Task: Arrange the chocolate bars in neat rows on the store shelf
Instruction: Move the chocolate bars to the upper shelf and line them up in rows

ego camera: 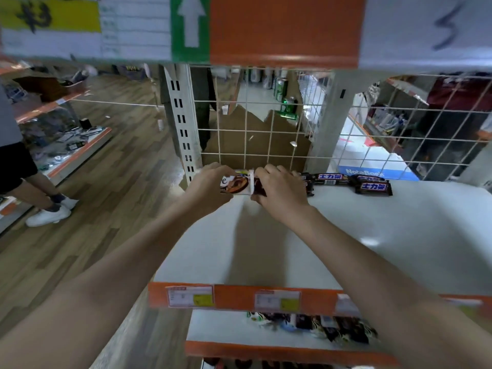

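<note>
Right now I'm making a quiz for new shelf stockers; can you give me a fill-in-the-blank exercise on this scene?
1. The left hand and right hand together hold a chocolate bar at the ____ of the shelf.
2. The dark bars lie to the ____ of the hands.
3. Behind the shelf stands a wire ____.

Missing words: back; right; grid

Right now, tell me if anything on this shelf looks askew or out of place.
Yes. The dark bars at the back of the white shelf lie loose at differing angles, not in a row. Both hands, left hand and right hand, hold a white-wrapped bar near the back left corner.
</note>
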Tool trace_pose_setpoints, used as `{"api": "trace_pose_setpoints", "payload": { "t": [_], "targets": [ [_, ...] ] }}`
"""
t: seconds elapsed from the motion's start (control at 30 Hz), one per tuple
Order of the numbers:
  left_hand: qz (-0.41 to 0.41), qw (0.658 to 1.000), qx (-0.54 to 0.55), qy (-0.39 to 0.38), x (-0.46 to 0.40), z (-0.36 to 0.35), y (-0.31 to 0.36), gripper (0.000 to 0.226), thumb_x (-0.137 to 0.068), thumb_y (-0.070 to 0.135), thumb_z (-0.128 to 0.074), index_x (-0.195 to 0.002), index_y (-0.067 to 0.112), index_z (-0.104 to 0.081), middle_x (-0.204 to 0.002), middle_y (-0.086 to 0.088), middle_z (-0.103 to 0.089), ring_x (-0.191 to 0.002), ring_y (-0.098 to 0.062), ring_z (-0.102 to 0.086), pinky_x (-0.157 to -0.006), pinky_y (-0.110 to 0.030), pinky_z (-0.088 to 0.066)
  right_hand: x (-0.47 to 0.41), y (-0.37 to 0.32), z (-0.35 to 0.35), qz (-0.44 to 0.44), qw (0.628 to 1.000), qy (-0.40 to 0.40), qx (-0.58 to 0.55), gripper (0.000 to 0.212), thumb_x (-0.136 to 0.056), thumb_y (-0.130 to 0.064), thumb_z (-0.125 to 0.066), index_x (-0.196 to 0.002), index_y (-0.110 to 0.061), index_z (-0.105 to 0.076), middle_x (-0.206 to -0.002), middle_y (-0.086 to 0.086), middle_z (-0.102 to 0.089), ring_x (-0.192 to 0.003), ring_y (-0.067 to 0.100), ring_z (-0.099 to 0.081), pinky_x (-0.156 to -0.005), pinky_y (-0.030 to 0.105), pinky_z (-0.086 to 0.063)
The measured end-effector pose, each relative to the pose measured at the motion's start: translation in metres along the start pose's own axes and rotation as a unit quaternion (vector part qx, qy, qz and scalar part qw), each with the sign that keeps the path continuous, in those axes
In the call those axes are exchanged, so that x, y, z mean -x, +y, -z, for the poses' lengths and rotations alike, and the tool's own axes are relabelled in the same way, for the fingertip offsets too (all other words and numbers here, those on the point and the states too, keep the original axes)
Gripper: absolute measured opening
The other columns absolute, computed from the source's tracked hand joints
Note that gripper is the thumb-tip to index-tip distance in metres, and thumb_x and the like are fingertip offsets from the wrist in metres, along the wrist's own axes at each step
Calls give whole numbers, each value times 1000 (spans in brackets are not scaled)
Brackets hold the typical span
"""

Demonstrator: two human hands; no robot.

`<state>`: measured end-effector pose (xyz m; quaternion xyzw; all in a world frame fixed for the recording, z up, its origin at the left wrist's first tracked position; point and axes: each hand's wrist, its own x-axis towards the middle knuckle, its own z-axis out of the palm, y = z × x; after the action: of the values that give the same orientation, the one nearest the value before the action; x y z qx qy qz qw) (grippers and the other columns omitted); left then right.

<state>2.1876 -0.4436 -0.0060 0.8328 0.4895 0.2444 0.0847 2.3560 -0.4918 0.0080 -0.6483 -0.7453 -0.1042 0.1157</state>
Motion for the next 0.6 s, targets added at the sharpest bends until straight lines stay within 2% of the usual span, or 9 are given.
{"api": "trace_pose_setpoints", "payload": {
  "t": [0.3,0.4,0.6],
  "targets": [
    [-31,999,17,-22,26,-29,94,51,-72,16,-77,-120,9,-60,-120,-10,-60,-112,-27,-54,-93,-33,-42,84,61,33,-32,999,-26,26,50,-87,-43,-59,-127,-17,-45,-129,2,-50,-117,23,-48,-88,38,-41],
    [-37,998,32,-27,37,-40,130,49,-75,17,-75,-120,12,-59,-120,-7,-59,-113,-23,-52,-94,-32,-42,113,81,43,-45,998,-24,33,50,-87,-43,-59,-128,-18,-44,-127,1,-52,-118,23,-48,-90,39,-40],
    [-55,997,55,-26,63,-56,190,51,-75,17,-74,-123,12,-57,-119,-5,-59,-110,-21,-53,-91,-30,-42,172,114,58,-54,996,-7,74,45,-89,-45,-54,-124,-18,-46,-119,-1,-54,-110,20,-52,-86,34,-40]
  ]
}}
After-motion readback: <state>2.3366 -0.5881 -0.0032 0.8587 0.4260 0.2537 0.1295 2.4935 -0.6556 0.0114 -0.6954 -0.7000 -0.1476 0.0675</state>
